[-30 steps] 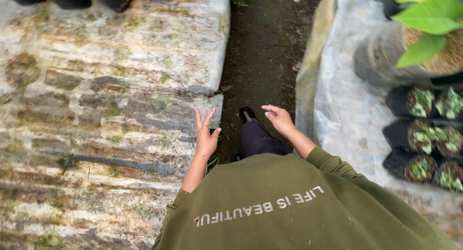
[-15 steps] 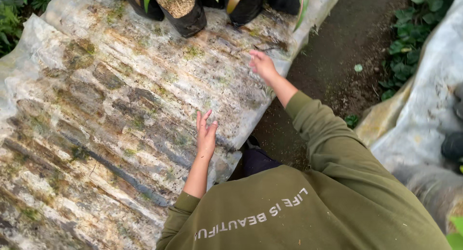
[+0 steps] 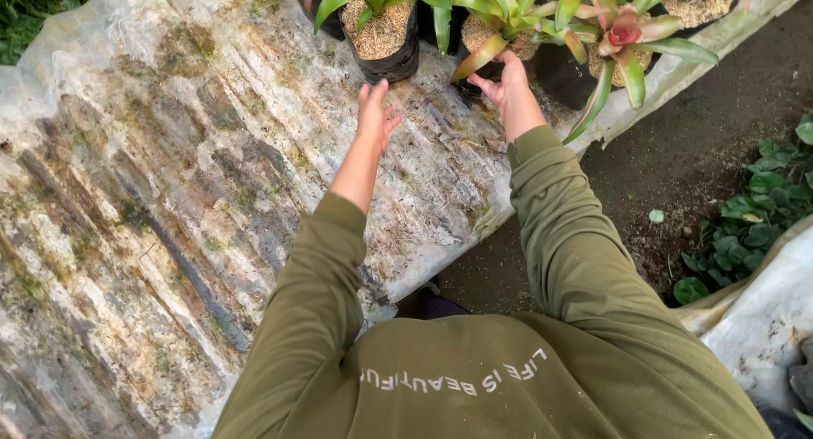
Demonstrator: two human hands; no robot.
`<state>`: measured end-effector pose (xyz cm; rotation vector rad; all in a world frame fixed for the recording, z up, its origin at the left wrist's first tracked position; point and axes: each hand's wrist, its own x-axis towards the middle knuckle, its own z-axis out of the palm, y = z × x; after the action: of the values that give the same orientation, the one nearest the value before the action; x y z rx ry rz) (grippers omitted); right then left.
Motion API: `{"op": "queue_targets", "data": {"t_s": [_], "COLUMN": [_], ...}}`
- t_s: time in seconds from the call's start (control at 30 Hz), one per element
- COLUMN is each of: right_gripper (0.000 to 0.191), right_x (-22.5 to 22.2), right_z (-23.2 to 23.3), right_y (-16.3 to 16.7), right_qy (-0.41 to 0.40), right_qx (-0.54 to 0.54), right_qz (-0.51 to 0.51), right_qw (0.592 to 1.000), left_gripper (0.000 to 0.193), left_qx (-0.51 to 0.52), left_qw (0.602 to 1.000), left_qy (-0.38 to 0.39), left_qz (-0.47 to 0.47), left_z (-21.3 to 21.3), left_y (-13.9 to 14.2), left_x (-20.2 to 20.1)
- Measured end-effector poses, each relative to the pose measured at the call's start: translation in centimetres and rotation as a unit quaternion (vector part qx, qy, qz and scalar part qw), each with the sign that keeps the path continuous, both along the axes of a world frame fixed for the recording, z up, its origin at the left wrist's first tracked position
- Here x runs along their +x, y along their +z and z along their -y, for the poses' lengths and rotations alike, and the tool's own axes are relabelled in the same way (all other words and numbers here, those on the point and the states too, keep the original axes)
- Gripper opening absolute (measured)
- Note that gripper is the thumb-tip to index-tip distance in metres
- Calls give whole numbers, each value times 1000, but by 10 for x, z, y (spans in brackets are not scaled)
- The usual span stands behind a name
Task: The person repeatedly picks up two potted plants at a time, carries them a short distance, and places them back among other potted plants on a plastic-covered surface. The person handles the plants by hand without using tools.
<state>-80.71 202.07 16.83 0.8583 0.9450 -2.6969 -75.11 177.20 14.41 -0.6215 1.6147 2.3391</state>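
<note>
Soft, even daylight throughout; no hard shadows or glare. Focus sharp at centre; slight wide-angle stretching toward frame edges.

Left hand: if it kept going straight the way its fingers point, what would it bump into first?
Probably the black pot with the green plant, just beyond the left hand; depth is hard to judge.

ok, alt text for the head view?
Right hand reaches a black-bagged plant at the far edge of a dirty plastic sheet, seemingly touching it. Left hand hovers open near another bagged plant. Olive sleeves fill the foreground.
</note>
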Motion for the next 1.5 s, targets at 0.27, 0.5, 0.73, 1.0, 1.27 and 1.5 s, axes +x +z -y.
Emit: {"op": "queue_targets", "data": {"t_s": [0.27, 0.5, 0.73, 1.0, 1.27, 1.5], "right_gripper": [49, 53, 59, 55, 48, 43], "right_x": [-19, -29, -30, -29, 33, 186], "right_z": [-26, -32, -28, -33, -6, 148], "right_y": [-20, -41, -42, -58, -84, -92], "right_qy": [17, -27, -15, -6, 63, 221], "right_qx": [-45, -53, -25, -153, -114, -27], "right_qz": [-5, 26, 76, 63, 83, 63], "right_qw": [999, 998, 997, 986, 988, 973], "left_gripper": [75, 59, 63, 50, 54, 68], "left_qx": [282, 333, 330, 415, 282, 208], "left_qw": [954, 924, 925, 897, 912, 852], "left_qy": [82, 186, 182, 150, 297, 477], "left_qz": [65, 34, -44, -17, -6, -60], "left_z": [-7, -11, 4, 92, 207, 284], "left_y": [24, 19, -15, -59, -36, -52], "left_x": [-92, -99, -71, 115, 423, 638]}}
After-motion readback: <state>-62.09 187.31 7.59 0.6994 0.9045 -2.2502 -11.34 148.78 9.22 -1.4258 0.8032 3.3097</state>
